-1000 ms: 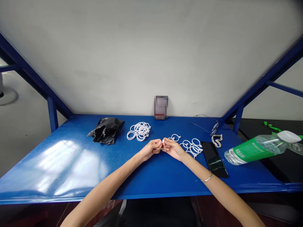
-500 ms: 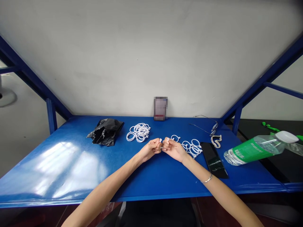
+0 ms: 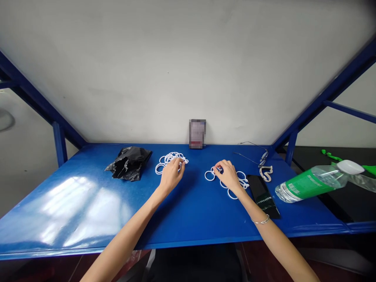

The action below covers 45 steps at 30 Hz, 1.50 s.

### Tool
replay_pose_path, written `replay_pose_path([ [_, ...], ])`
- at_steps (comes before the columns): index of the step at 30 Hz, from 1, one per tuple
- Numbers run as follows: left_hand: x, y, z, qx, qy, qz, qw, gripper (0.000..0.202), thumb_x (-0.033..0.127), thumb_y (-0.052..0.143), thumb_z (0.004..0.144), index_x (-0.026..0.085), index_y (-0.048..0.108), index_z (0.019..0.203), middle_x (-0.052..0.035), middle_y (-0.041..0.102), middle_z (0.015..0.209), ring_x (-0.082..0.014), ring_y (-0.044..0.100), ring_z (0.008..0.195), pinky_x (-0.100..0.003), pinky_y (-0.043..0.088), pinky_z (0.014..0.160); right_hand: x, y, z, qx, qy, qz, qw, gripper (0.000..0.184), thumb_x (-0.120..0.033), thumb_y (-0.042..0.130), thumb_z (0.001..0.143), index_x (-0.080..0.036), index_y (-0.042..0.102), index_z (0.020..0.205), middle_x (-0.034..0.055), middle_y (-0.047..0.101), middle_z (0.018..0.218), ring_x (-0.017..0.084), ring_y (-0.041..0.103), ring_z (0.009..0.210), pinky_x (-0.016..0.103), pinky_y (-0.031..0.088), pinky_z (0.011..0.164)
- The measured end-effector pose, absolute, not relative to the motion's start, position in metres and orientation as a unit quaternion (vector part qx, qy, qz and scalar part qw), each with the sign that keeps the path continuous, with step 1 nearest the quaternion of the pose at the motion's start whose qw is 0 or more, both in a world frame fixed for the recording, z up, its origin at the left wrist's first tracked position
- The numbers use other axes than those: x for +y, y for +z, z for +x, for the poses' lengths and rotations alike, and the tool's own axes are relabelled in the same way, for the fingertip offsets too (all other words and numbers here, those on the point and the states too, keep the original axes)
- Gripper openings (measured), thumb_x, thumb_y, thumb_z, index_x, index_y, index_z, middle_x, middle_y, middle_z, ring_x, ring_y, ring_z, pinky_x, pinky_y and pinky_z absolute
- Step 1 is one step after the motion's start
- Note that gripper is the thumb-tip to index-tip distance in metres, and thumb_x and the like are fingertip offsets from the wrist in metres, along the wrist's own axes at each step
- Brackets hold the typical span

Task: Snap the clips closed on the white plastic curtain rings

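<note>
Several thin white rings with small knobs lie in two groups on the blue table [image 3: 188, 219]. My left hand [image 3: 172, 174] is over the left ring pile [image 3: 169, 157], covering its near right part. Its thumb and fingers curl together at a white ring there, the fingertips partly hidden. At the right ring group [image 3: 241, 178], my right hand [image 3: 229, 175] pinches a white ring between thumb and index finger at the group's left end. Just left of those fingertips lies a single white ring [image 3: 209, 179], flat on the table. A silver bracelet circles my right wrist.
A crumpled black plastic bag [image 3: 132, 162] lies at the left. A blurred upright phone-like object [image 3: 197, 134] leans on the wall. To the right are glasses [image 3: 263, 158], a cream-coloured curved piece [image 3: 266, 174], a dark phone [image 3: 263, 196] and a tilted green-labelled bottle [image 3: 311, 183].
My hands were together in the middle, fingers pinched; now they are apart, the left at the left pile and the right over the right group. A ring now shows left of my right fingertips.
</note>
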State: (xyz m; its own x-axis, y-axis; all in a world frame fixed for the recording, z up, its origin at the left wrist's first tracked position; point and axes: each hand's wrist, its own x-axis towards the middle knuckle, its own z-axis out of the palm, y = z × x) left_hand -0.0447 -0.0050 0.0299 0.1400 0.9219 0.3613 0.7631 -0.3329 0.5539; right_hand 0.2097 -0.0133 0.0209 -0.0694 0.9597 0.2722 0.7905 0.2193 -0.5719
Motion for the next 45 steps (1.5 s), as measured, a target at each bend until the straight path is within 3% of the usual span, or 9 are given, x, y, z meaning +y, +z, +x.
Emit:
replay_pose_path([
  [6,0.002,0.035,-0.051,0.660,0.163,0.733,-0.029,0.029,0.024,0.033,0.098,0.012,0.060,0.102,-0.0137,0.061,0.101,-0.0235,0.063,0.083,-0.029,0.042,0.060,-0.016,0.012,0.214,-0.757,0.033,-0.626,0.185,0.020,-0.035,0.060,0.083,-0.022,0.056,0.068,0.0074,0.060,0.089,0.027,0.050,0.093,0.040,0.035,0.077],
  [14,0.001,0.032,-0.052,0.654,0.200,0.729,-0.027,0.027,0.026,0.038,0.096,0.014,0.059,0.108,-0.0140,0.056,0.113,-0.0187,0.063,0.076,-0.026,0.039,0.053,-0.016,0.022,0.212,-0.765,0.109,-0.589,0.237,0.019,-0.030,0.051,0.088,-0.023,0.055,0.071,0.0052,0.063,0.088,0.024,0.054,0.088,0.039,0.038,0.078],
  [17,-0.002,0.030,-0.047,0.585,0.303,0.750,0.059,0.023,0.030,0.043,0.095,0.018,0.061,0.104,-0.0094,0.058,0.113,-0.0131,0.059,0.068,-0.026,0.043,0.060,-0.021,0.027,0.202,-0.771,0.160,-0.540,0.298,0.017,-0.032,0.050,0.090,-0.024,0.054,0.075,0.0037,0.064,0.084,0.022,0.056,0.082,0.037,0.041,0.078],
  [20,-0.009,0.025,-0.036,0.485,0.371,0.758,0.229,0.026,0.039,0.048,0.094,0.019,0.064,0.096,-0.0058,0.062,0.103,-0.0096,0.054,0.062,-0.025,0.046,0.065,-0.028,0.028,0.189,-0.783,0.154,-0.509,0.323,0.016,-0.031,0.050,0.092,-0.024,0.055,0.079,0.0042,0.064,0.082,0.021,0.057,0.080,0.036,0.042,0.077],
  [26,-0.021,0.015,-0.017,0.408,0.319,0.717,0.466,0.044,0.057,0.053,0.086,0.014,0.064,0.088,-0.0044,0.065,0.081,-0.0095,0.052,0.053,-0.023,0.042,0.055,-0.038,0.020,0.172,-0.807,0.155,-0.468,0.326,0.019,-0.035,0.048,0.095,-0.024,0.060,0.085,0.0065,0.066,0.086,0.022,0.058,0.080,0.037,0.042,0.077],
  [30,-0.021,0.013,-0.016,0.392,0.316,0.669,0.547,0.052,0.064,0.057,0.080,0.012,0.061,0.086,-0.0031,0.063,0.073,-0.0070,0.048,0.046,-0.021,0.037,0.050,-0.038,0.016,0.170,-0.771,0.233,-0.476,0.353,0.017,-0.037,0.053,0.092,-0.023,0.060,0.084,0.0039,0.063,0.080,0.017,0.054,0.067,0.033,0.042,0.068],
  [35,-0.022,0.016,-0.017,0.354,0.300,0.630,0.623,0.053,0.065,0.060,0.078,0.013,0.057,0.083,-0.0001,0.060,0.066,-0.0063,0.048,0.045,-0.020,0.035,0.047,-0.034,0.017,0.172,-0.670,0.475,-0.447,0.354,0.029,-0.050,0.061,0.084,-0.021,0.056,0.088,-0.0003,0.059,0.072,0.013,0.053,0.062,0.027,0.037,0.056],
  [41,-0.024,0.020,-0.015,0.321,0.302,0.585,0.681,0.052,0.065,0.064,0.075,0.014,0.054,0.078,0.0048,0.049,0.058,-0.0052,0.043,0.044,-0.019,0.028,0.044,-0.033,0.020,0.172,-0.563,0.654,-0.383,0.329,0.043,-0.058,0.066,0.078,-0.017,0.054,0.071,-0.0054,0.043,0.061,0.006,0.030,0.052,0.024,0.017,0.050],
  [45,-0.023,0.016,-0.016,0.303,0.314,0.552,0.710,0.049,0.061,0.068,0.075,0.013,0.056,0.077,0.0059,0.043,0.054,-0.0042,0.036,0.046,-0.019,0.021,0.046,-0.033,0.013,0.169,-0.496,0.715,-0.342,0.356,0.041,-0.053,0.072,0.076,-0.017,0.055,0.066,-0.0052,0.041,0.061,0.007,0.024,0.053,0.026,0.014,0.051],
])
